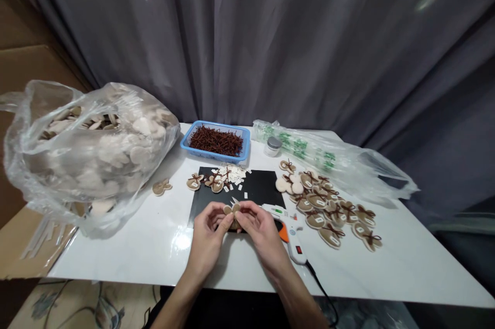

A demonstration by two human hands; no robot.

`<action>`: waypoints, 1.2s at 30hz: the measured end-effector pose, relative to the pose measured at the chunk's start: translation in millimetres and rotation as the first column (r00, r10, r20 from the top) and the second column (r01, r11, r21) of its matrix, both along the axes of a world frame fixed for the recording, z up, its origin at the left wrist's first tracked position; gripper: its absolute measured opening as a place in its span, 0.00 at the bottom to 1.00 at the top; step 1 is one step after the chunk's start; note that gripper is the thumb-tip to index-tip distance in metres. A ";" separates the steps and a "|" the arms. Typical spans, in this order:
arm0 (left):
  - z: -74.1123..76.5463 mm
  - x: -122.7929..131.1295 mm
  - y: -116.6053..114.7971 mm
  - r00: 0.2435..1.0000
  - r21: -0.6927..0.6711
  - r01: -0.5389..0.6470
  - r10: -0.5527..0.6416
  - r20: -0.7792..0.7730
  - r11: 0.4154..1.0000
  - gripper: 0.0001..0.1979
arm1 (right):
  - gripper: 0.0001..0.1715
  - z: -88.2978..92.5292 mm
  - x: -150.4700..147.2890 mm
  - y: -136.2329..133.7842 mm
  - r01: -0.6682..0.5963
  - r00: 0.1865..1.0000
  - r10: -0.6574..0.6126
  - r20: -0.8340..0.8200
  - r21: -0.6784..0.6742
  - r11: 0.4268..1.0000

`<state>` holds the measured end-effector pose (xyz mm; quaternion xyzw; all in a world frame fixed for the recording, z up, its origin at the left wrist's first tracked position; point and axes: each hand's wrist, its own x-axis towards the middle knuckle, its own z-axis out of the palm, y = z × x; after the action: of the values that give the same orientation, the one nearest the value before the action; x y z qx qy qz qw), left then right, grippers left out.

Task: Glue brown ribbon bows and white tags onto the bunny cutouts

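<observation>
Head view first: what are the two hands doing?

Both are pinching. The left hand (211,228) and the right hand (257,223) meet over the near part of a black mat (261,190), thumbs and fingertips pressed on one small rabbit-shaped piece (228,210) of tan cloth. Its two rounded ears poke up between the fingers; the rest is mostly covered.

And right around them?

A pointed tip (234,200) shows just beyond the ears; I can't tell what it belongs to. Just beside the right hand lies a white corded tool (295,245) with a red switch, an orange part (283,232) next to it.

Farther up the mat?

Small white slips (234,174) lie scattered near its far edge, with a few bow-tied pieces (214,183) to their left.

What about the sides?

On the right, a spread of labelled pieces (317,200) with brown bows overlaps on the white table (386,277). On the left, one loose tan piece (161,187) sits between the mat and a bulging clear bag (42,184) of tan and cream pieces.

At the back?

A blue basket (246,148) of dark reddish-brown ties (216,141), then a grey-lidded jar (273,147), then a green-printed plastic bag (371,169). Behind everything hangs a grey curtain (247,50).
</observation>
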<state>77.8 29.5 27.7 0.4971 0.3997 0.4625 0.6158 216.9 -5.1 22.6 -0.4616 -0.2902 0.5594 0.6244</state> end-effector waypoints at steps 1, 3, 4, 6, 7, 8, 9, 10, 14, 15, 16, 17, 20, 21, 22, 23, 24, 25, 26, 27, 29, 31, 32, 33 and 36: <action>0.1 -0.3 0.1 1.000 0.000 -0.006 0.006 -0.001 1.000 0.20 | 0.25 -0.2 -1.0 0.0 0.011 1.000 -0.011 0.021 0.010 1.000; 0.6 -0.8 -0.3 1.000 -0.004 0.006 -0.006 -0.002 1.000 0.21 | 0.25 -1.6 -2.5 1.0 0.003 1.000 -0.003 0.010 0.007 1.000; 1.0 -1.0 -0.5 1.000 -0.006 0.020 -0.020 0.000 1.000 0.21 | 0.26 -2.6 -2.7 1.7 -0.007 1.000 0.007 -0.011 -0.001 1.000; 1.3 -1.2 -0.9 0.999 -0.012 0.041 -0.041 0.005 0.999 0.21 | 0.27 -4.3 -2.4 3.1 -0.025 0.998 0.024 -0.052 -0.018 1.000; 1.0 -1.1 -0.9 0.999 -0.015 0.036 -0.036 0.007 0.999 0.21 | 0.28 -4.9 -2.0 3.5 -0.025 0.998 0.024 -0.064 -0.022 0.999; 0.3 -0.8 -0.9 1.000 -0.019 0.019 -0.019 0.008 1.000 0.21 | 0.28 -5.1 -1.8 3.5 -0.020 0.998 0.018 -0.068 -0.025 1.000; -0.7 -0.4 -0.8 1.000 -0.027 -0.003 0.003 0.009 1.000 0.22 | 0.27 -5.1 -1.7 3.1 -0.009 0.998 0.008 -0.070 -0.027 1.000; -1.9 0.0 -0.7 1.000 -0.036 -0.028 0.029 0.012 0.999 0.23 | 0.27 -5.1 -1.9 2.5 0.006 0.998 -0.007 -0.070 -0.027 1.000; -6.5 1.3 0.2 0.998 -0.040 -0.069 0.069 0.002 0.997 0.24 | 0.28 -6.6 -4.6 -0.6 0.103 0.992 -0.104 -0.067 -0.023 0.994; -6.8 1.5 0.3 0.998 -0.034 -0.057 0.057 -0.007 0.998 0.24 | 0.28 -7.8 -5.1 -0.9 0.138 0.988 -0.140 -0.067 -0.027 0.990; -6.7 1.6 0.4 0.999 -0.029 -0.039 0.039 -0.017 0.999 0.23 | 0.28 -9.1 -5.5 -0.9 0.176 0.982 -0.178 -0.067 -0.033 0.984; -6.2 1.6 0.4 1.000 -0.027 -0.019 0.019 -0.025 0.999 0.23 | 0.29 -10.5 -5.7 -0.7 0.214 0.974 -0.216 -0.066 -0.040 0.976; -3.4 1.6 0.0 0.999 -0.030 0.025 -0.026 -0.033 0.999 0.22 | 0.30 -14.6 -5.6 1.0 0.288 0.953 -0.293 -0.075 -0.072 0.955; -2.6 1.5 -0.3 0.999 -0.031 0.035 -0.036 -0.033 0.999 0.22 | 0.30 -15.9 -5.6 1.6 0.288 0.951 -0.296 -0.091 -0.088 0.953; -1.9 1.4 -0.6 0.998 -0.030 0.044 -0.045 -0.035 0.999 0.21 | 0.31 -17.1 -5.6 2.0 0.282 0.949 -0.294 -0.112 -0.107 0.953; -1.6 1.4 -0.9 0.998 -0.028 0.048 -0.049 -0.037 0.998 0.21 | 0.31 -18.3 -5.5 2.3 0.272 0.948 -0.288 -0.135 -0.126 0.954; -1.5 1.5 -1.3 0.998 -0.024 0.048 -0.048 -0.040 0.999 0.21 | 0.31 -19.5 -5.5 2.3 0.264 0.946 -0.285 -0.154 -0.142 0.954; -1.8 1.6 -1.7 0.998 -0.022 0.046 -0.047 -0.044 0.999 0.21 | 0.31 -20.5 -5.3 2.0 0.260 0.944 -0.285 -0.166 -0.155 0.953; -2.4 1.9 -2.1 0.998 -0.021 0.045 -0.046 -0.052 0.999 0.21 | 0.30 -21.4 -4.9 1.6 0.264 0.942 -0.291 -0.169 -0.165 0.950; -3.2 2.2 -2.6 0.997 -0.021 0.046 -0.047 -0.062 0.999 0.20 | 0.30 -22.0 -4.3 0.9 0.275 0.939 -0.303 -0.165 -0.170 0.946; -5.1 3.3 -3.7 0.995 -0.023 0.049 -0.051 -0.089 0.999 0.20 | 0.29 -22.3 -2.9 -0.8 0.305 0.932 -0.331 -0.147 -0.174 0.936; -6.7 4.6 -5.1 0.992 -0.014 0.050 -0.051 -0.119 0.999 0.19 | 0.28 -21.6 -1.6 -2.4 0.326 0.928 -0.349 -0.131 -0.171 0.930; -7.3 5.2 -6.0 0.990 -0.008 0.051 -0.051 -0.133 0.999 0.19 | 0.28 -21.0 -1.2 -2.9 0.330 0.927 -0.352 -0.127 -0.168 0.929; -7.6 5.7 -6.8 0.988 -0.003 0.054 -0.054 -0.147 0.999 0.18 | 0.28 -20.3 -1.1 -3.1 0.329 0.928 -0.350 -0.124 -0.166 0.930; -7.1 6.8 -9.3 0.980 0.010 0.059 -0.056 -0.193 0.998 0.17 | 0.28 -18.6 -3.3 -2.6 0.318 0.931 -0.340 -0.131 -0.165 0.934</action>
<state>84.6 20.1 20.6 0.5558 0.4395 0.3974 0.5832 213.6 -7.7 4.0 -0.5012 -0.1179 0.5003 0.6961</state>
